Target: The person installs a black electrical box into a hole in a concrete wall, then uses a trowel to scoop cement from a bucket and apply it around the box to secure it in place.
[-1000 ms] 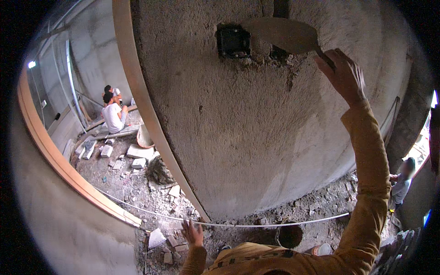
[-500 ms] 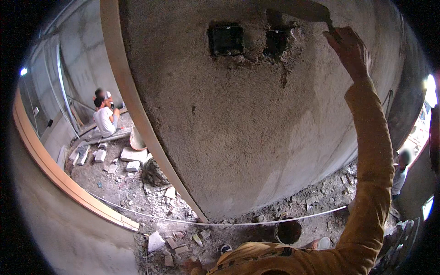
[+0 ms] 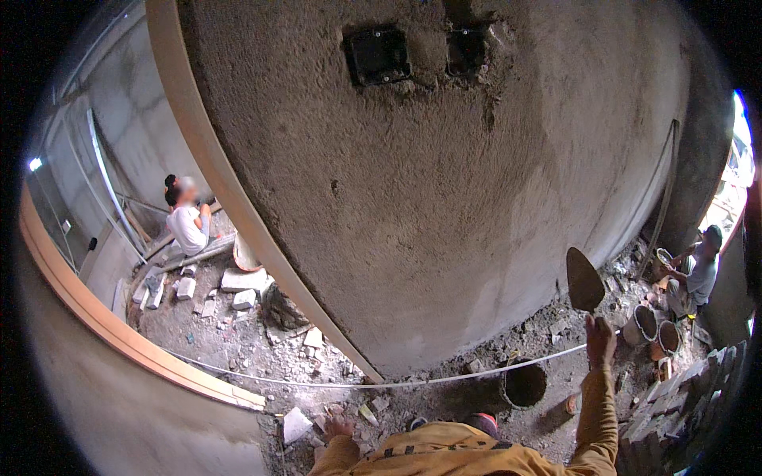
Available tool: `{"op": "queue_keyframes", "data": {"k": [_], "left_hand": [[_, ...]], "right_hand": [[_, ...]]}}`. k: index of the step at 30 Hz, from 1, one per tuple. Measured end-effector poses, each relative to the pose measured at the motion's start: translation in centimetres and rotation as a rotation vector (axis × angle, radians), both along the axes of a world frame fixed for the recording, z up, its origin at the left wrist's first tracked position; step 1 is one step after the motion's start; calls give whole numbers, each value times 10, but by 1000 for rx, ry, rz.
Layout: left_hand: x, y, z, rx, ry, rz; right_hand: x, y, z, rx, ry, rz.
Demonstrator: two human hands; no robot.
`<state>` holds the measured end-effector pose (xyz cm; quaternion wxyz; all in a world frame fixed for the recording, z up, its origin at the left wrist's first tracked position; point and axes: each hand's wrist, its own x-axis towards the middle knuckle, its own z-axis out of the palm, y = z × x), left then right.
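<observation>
My right hand [image 3: 601, 343] is closed round the handle of a pointed trowel [image 3: 586, 281], its blade standing upright above the fist and apart from the wall. Ahead rises a rough, freshly plastered wall [image 3: 381, 206]. Two dark recessed electrical boxes, a left one [image 3: 379, 56] and a smaller right one [image 3: 467, 52], sit high in it, with rough mortar around the right one. Low at my left side, my left hand [image 3: 339, 424] hangs with its fingers apart, holding nothing I can see, over the rubble.
A white pipe or cord [image 3: 444, 381] stretches across low in front of me. A dark bucket [image 3: 525, 385] stands beyond it. To the right are more buckets [image 3: 640, 325], stacked blocks [image 3: 683, 404] and a crouching person [image 3: 702, 274]. Left, people [image 3: 187, 226] sit among broken blocks [image 3: 244, 299].
My right hand has brought the trowel down from the wall beside the boxes to low on the right. My left hand has come into clearer view. The view has tilted down.
</observation>
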<state>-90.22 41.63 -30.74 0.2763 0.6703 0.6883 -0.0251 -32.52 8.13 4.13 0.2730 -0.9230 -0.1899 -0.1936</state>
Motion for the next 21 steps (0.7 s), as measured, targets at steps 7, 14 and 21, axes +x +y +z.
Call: {"op": "queue_keyframes", "data": {"k": [7,14,21], "left_hand": [[2,16,-28,129,-59,267],[1,-44,4,-139,40,-44],[-35,-58,-20,-348,210,11]], "right_hand": [[-51,138,64,744,618,469],[-110,271,199,805,424,848],[-123,308,234,710,236,845]]}}
